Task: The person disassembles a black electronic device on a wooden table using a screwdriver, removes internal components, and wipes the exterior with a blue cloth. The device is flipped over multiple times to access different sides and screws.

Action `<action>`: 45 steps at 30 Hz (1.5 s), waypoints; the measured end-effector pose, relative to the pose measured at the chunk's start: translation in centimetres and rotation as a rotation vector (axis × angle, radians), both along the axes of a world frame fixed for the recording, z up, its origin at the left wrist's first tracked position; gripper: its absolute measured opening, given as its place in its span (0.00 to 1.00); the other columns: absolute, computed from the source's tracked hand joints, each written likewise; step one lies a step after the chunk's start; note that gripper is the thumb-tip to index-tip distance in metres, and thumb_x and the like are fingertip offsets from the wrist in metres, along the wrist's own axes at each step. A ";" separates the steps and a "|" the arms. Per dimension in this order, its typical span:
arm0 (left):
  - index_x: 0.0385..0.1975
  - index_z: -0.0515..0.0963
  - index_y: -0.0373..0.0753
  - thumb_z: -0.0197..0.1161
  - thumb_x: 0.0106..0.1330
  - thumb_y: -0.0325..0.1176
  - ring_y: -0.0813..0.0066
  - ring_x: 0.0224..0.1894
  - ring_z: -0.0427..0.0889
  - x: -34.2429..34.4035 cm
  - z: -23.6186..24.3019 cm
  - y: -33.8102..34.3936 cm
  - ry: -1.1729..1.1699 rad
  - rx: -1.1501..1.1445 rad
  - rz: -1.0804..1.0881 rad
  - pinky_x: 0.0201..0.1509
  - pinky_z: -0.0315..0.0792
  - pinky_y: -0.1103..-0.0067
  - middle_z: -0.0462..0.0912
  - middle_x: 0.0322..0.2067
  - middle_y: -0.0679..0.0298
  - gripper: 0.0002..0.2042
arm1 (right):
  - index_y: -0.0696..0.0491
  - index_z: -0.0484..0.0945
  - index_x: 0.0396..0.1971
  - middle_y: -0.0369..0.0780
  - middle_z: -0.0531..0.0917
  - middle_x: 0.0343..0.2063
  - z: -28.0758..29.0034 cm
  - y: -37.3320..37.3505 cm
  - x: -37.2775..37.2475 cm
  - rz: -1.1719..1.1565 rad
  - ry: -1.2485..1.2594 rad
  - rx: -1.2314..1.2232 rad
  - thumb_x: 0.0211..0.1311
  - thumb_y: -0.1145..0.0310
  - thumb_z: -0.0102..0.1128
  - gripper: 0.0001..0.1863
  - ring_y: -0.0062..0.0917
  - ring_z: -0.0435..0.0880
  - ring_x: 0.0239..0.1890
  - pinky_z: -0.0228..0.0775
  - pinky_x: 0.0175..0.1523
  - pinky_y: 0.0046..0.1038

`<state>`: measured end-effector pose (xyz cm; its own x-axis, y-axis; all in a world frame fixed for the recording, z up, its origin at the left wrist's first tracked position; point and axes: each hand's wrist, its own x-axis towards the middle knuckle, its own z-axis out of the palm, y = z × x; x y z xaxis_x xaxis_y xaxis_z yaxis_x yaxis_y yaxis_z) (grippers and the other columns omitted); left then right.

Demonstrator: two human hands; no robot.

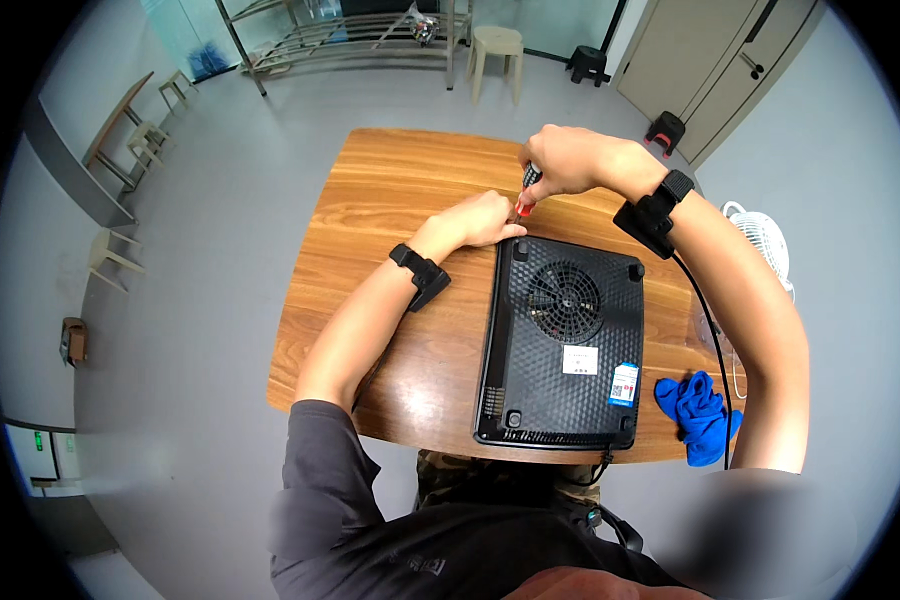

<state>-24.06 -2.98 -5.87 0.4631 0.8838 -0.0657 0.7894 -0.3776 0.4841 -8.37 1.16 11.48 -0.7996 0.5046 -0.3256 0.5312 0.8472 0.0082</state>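
Note:
A black induction cooker [570, 340] lies upside down on the wooden table, showing its round fan grille and rubber feet. Beyond its far left corner, my right hand [575, 160] is closed round the red and black handle of a screwdriver [526, 205], which points downward. My left hand [485, 218] is beside that corner, its fingers curled in close to the screwdriver's lower end. What those fingers pinch is hidden, and so is the screwdriver's tip.
On the wooden table [370, 220], a crumpled blue cloth [698, 412] lies right of the cooker. A white fan [760, 240] stands past the right edge, partly behind my forearm. A black cable [712, 330] hangs from my right wrist. Stools and a metal rack [350, 45] stand farther off.

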 end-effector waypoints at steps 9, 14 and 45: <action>0.37 0.86 0.31 0.59 0.73 0.55 0.41 0.39 0.85 -0.2 0.0 -0.7 -0.095 -0.011 0.021 0.50 0.78 0.57 0.86 0.33 0.41 0.27 | 0.61 0.85 0.44 0.51 0.88 0.33 0.1 -0.5 -0.7 -0.035 -0.031 -0.007 0.54 0.46 0.77 0.31 0.46 0.88 0.38 0.79 0.45 0.41; 0.40 0.86 0.33 0.60 0.73 0.55 0.42 0.39 0.85 -0.4 -0.3 -0.6 -0.126 -0.032 0.034 0.50 0.78 0.57 0.86 0.33 0.42 0.26 | 0.62 0.85 0.42 0.51 0.88 0.31 -0.8 -0.1 -1.1 -0.008 -0.075 0.018 0.55 0.46 0.75 0.30 0.47 0.87 0.37 0.79 0.44 0.42; 0.29 0.82 0.31 0.77 0.57 0.33 0.81 0.27 0.79 -0.2 3.8 -2.3 -0.660 0.114 0.158 0.35 0.74 0.78 0.87 0.25 0.62 0.12 | 0.62 0.82 0.35 0.51 0.85 0.24 -3.0 -0.5 -0.1 0.017 0.200 -0.006 0.75 0.54 0.53 0.23 0.50 0.85 0.31 0.79 0.39 0.43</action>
<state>-24.27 -5.25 -2.06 0.2395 0.9286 0.2833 0.3923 -0.3595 0.8466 -8.47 0.67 8.49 -0.8572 0.4889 -0.1619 0.5072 0.8559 -0.1011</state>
